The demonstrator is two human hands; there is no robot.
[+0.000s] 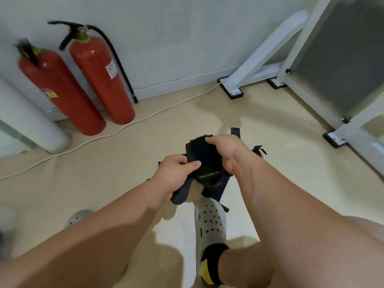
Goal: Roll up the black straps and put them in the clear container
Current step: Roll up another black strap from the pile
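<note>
Above the beige floor [145,142], both hands, left [176,173] and right [226,152], pinch a fuzzy black strap [205,156], its length running away from the person.

Soft, even indoor light falls from overhead, leaving pale, fuzzy-edged shadows of the arms on the beige floor [124,163]. Small highlights gleam on the red fire extinguishers [99,80], whose black handles are smeared with blur. The wide lens tilts the white frame [268,48] outward, and the left edge goes hazy. The black straps [204,161] show little detail.
</note>
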